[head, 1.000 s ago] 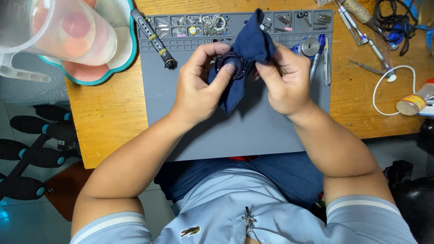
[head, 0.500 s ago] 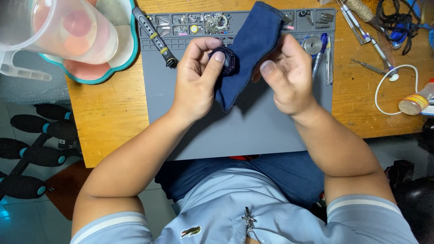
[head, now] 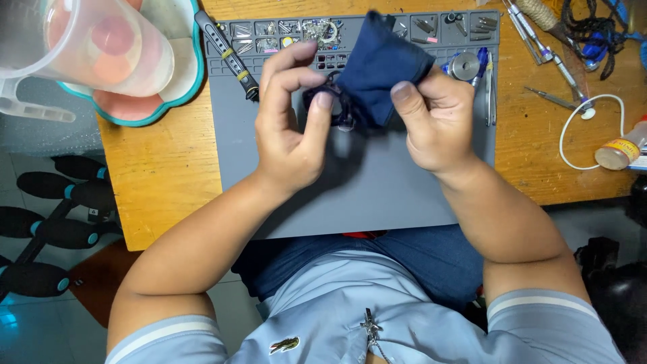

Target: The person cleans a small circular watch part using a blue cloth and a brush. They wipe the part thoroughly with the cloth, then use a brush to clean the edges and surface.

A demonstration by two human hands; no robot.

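Observation:
My left hand (head: 291,128) pinches a small dark round part, likely a watch case (head: 335,108), between thumb and fingers above the grey work mat (head: 350,195). A dark blue cloth (head: 379,71) is bunched against that part, and my right hand (head: 435,118) grips the cloth with thumb on top. Most of the part is hidden by the cloth and my fingers. Both hands hover over the upper middle of the mat.
A black watch strap (head: 228,52) lies at the mat's top left. Small parts fill the mat's top compartments (head: 317,28). A clear plastic jug (head: 81,47) stands over a teal-rimmed tray (head: 172,94) at left. Screwdrivers (head: 539,37), a white cable (head: 573,135) and a small bottle (head: 619,152) lie right.
The cloth, which hung long over the mat, is now bunched up short between my hands. My left fingers have shifted their grip on the dark part.

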